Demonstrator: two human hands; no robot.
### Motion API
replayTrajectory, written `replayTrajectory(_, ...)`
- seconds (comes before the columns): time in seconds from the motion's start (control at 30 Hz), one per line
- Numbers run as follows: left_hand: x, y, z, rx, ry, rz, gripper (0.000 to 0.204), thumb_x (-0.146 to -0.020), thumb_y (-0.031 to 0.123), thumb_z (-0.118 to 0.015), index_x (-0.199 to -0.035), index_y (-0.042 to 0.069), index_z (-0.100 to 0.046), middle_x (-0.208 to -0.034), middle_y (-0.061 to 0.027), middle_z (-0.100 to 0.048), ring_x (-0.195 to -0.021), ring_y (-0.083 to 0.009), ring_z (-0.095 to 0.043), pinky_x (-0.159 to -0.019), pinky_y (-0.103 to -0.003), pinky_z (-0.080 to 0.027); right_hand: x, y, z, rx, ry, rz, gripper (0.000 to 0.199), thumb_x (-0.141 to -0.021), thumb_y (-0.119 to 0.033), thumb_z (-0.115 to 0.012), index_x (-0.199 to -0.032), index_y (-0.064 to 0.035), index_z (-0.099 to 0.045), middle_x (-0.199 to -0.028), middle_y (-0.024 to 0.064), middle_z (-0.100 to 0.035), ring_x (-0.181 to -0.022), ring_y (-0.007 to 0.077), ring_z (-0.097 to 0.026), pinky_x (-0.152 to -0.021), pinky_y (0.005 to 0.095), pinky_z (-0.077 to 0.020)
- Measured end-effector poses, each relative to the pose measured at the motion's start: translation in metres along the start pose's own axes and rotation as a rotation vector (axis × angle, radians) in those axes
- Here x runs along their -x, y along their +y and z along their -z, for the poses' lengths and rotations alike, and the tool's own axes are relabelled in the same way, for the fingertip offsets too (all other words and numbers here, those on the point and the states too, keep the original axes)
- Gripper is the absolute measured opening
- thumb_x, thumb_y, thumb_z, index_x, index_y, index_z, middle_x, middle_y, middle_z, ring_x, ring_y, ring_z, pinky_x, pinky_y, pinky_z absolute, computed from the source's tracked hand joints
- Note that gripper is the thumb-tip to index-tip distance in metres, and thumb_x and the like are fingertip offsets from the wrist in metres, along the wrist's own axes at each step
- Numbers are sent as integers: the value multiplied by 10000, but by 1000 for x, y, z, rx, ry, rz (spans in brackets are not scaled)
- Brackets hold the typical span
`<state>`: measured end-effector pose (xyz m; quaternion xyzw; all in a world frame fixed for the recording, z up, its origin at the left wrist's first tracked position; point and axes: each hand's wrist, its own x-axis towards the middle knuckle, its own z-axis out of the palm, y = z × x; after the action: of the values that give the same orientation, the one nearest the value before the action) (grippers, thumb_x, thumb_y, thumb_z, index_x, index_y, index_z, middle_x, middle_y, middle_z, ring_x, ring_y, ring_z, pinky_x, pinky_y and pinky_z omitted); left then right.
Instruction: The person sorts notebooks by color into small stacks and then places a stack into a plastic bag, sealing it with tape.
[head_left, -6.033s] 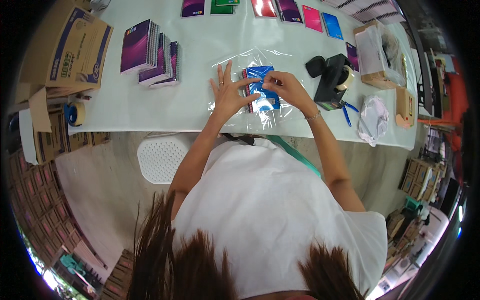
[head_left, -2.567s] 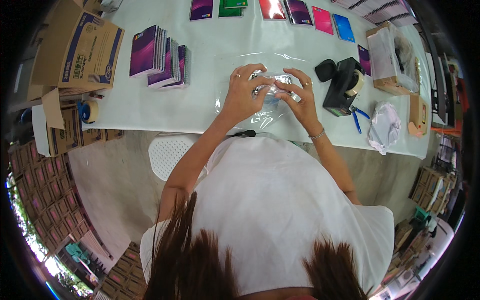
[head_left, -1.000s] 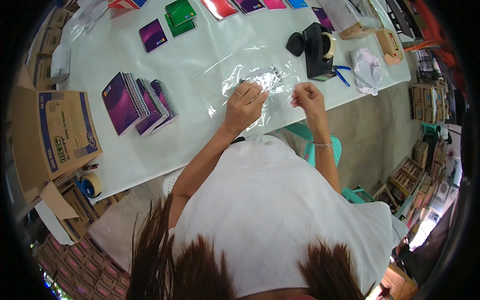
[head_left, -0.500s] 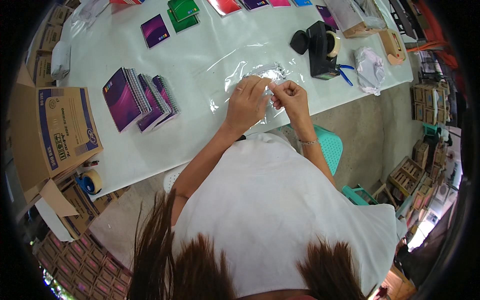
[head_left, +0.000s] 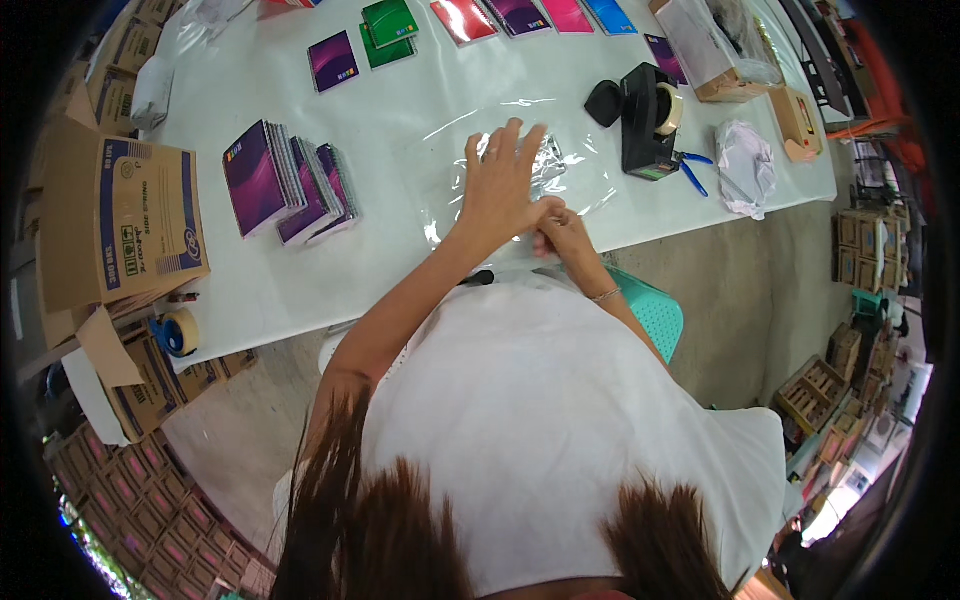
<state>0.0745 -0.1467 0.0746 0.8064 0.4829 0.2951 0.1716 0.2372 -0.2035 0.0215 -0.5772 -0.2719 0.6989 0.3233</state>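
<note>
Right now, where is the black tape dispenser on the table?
In the head view, the tape dispenser stands on the table's right side, beyond the clear plastic sheet, with blue-handled pliers beside it.

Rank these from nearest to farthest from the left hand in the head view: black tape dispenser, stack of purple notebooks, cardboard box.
From the left hand:
1. Black tape dispenser, to its right.
2. Stack of purple notebooks, to its left.
3. Cardboard box, at the table's far left end.

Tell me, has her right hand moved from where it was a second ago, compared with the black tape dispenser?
Yes. The right hand has drawn away from the black tape dispenser, toward the table's near edge, meeting the left hand pressed flat on the clear plastic sheet.
</note>
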Motion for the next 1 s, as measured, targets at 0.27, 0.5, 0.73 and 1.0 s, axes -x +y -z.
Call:
replayTrajectory(0.27, -6, -7, 20, 563, 235, 217, 819, -752, 155, -833, -1466, 124, -433, -1232, -127, -534, -1213, -284, -530, -1065, -441, -384, -25, -29, -4, -897, -443, 36, 506, -946, 34, -561, -1409, -77, -391, -1434, 99, -430, -1345, 259, -456, -1144, 402, -401)
replayTrajectory(0.5, 37, -30, -34, 681, 220, 292, 872, -778, 27, -796, -1496, 85, -306, -1463, -143, -409, -1360, -282, -426, -1117, -406, -383, -44, -74, 17, 91, -324, 714, 948, -740, 1, -765, -1523, -172, -257, -1485, 29, -363, -1381, 192, -364, -1172, 343, -288)
replayTrajectory(0.73, 26, -12, -50, 945, 254, 370, 841, -779, -45, -733, -1473, 130, -291, -1393, -161, -435, -1324, -277, -453, -1106, -403, -400, -72, -46, 22, 409, -299, 641, 935, -731, 0, -727, -1529, -68, -245, -1457, 128, -415, -1374, 230, -393, -1163, 344, -291)
replayTrajectory(1.0, 35, -9, -27, 709, 315, 315, 881, -742, -13, -774, -1495, 137, -343, -1504, -134, -335, -1430, -294, -317, -1188, -482, -268, -53, -77, 31, 564, -362, 890, 786, -735, 1, -727, -1431, -104, -376, -1447, 143, -429, -1399, 329, -368, -1183, 429, -270)
